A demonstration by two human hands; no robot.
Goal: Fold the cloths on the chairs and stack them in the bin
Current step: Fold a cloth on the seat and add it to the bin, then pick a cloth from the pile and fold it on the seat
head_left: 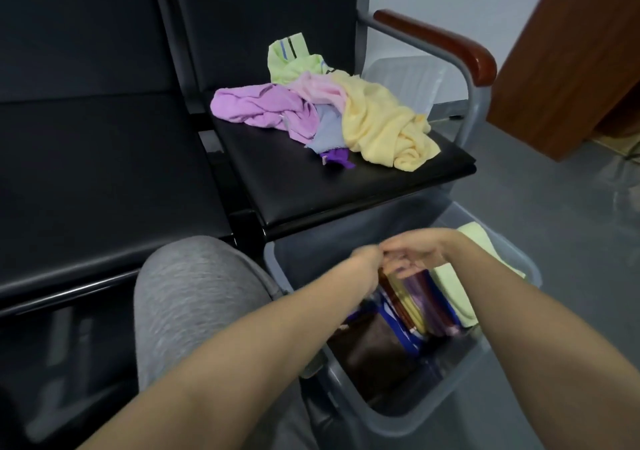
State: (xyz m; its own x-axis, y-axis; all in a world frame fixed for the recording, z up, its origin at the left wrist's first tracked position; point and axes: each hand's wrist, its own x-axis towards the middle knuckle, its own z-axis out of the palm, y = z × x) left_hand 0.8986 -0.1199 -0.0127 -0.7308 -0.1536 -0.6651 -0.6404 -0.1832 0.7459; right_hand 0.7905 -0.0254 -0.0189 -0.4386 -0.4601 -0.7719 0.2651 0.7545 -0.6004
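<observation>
Six loose cloths [322, 113] are still heaped on the right chair seat [311, 186], as far as I can count: one green striped, one lilac, one pink, one yellow, one blue-grey, and one dark purple poking out underneath. One grey bin [408, 411] sits on the floor just in front of that seat, with folded cloths [415, 307] standing on edge inside. I can pick out brown, blue, yellow, purple and pale green.

Both your hands are over the bin, nearly touching each other. Your right hand [419, 252] has its fingers fairly straight, resting on the tops of the folded ones. Your left hand [365, 262] looks bunched up, but it's too blurred to tell if it's holding anything.

Second black seat [104, 172] is to the left, and your one grey-clad knee [194, 290] is in front of it.
</observation>
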